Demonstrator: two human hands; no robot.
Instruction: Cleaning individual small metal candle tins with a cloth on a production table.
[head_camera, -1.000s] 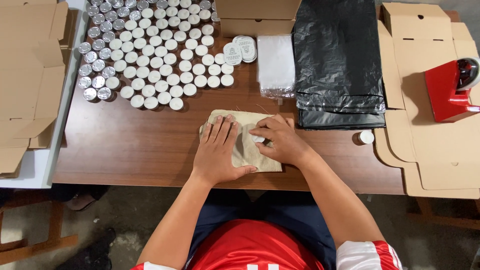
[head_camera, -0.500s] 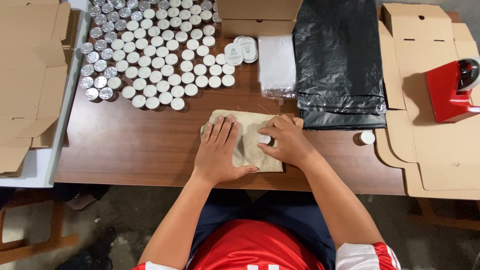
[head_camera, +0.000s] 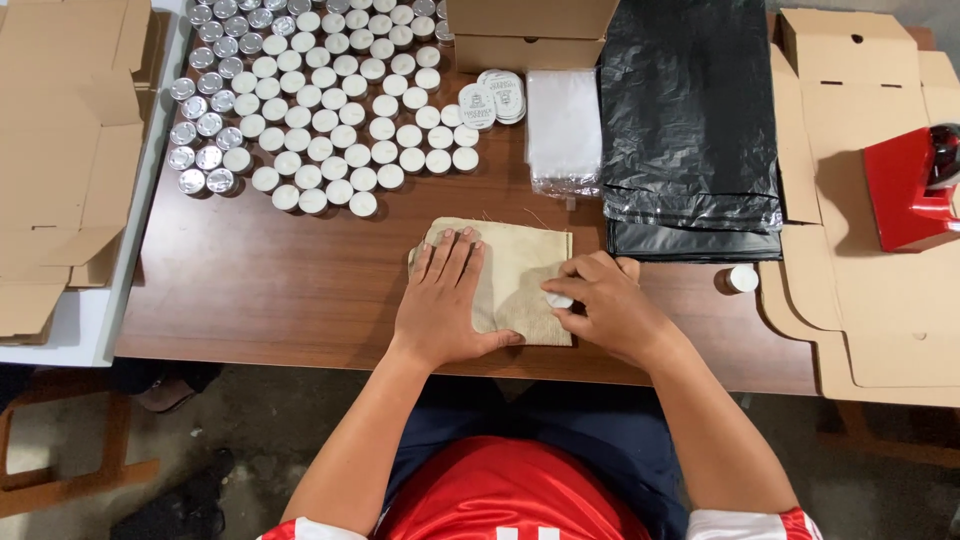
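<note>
We've got the left hand (head_camera: 445, 300) spread flat pinning the burlap pouch (head_camera: 515, 275) on the worktop (head_camera: 280, 280), right hand (head_camera: 605, 305) pinching a small white disc (head_camera: 558, 299) at its edge — best keep that cloth held taut.

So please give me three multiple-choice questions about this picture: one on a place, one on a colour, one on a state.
1. Where does the beige cloth pouch lie?
A. on the wooden table, in front of the person
B. on the black bags
C. inside a box

2. What colour is the stack of plastic bags?
A. white
B. black
C. red

3. How is the left hand?
A. closed in a fist
B. lifted off the table
C. flat on the pouch

Answers: 1 A, it rests on bare wood near the table edge. 2 B, the glossy stack is black. 3 C, palm down with fingers spread; the right hand pinches a small white round piece.
</note>
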